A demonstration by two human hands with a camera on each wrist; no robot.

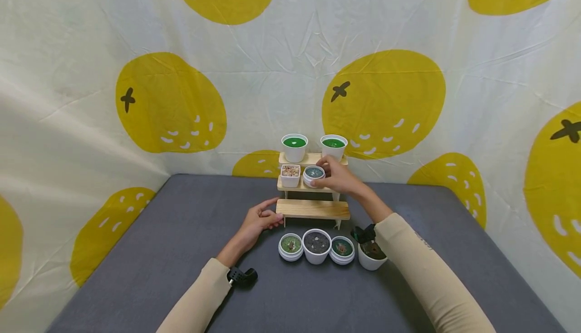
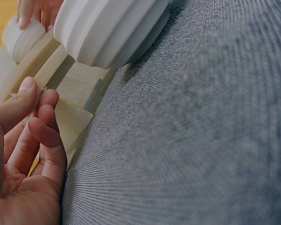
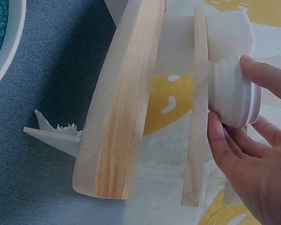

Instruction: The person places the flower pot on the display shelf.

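Observation:
A three-step wooden stand (image 1: 313,209) stands near the back of the table. With thumb and fingers, my left hand (image 1: 256,223) pinches the left end of its lowest step. My right hand (image 1: 338,175) grips a round white ribbed pot (image 3: 232,91) with a blue-grey top, at the middle step; the right wrist view has its base against the board. Beside that pot is a square white pot (image 1: 290,176) topped with tan pebbles. Two white pots with green tops, a left one (image 1: 294,149) and a right one (image 1: 333,147), occupy the top step.
In front of the stand, a row of white pots sits on the grey tabletop (image 1: 190,252): a green-topped pot (image 1: 290,246), a dark grey-topped pot (image 1: 316,244), a teal-topped pot (image 1: 342,248) and a brown-topped pot (image 1: 372,256) partly behind my right wrist. A fruit-patterned curtain (image 1: 272,80) hangs behind.

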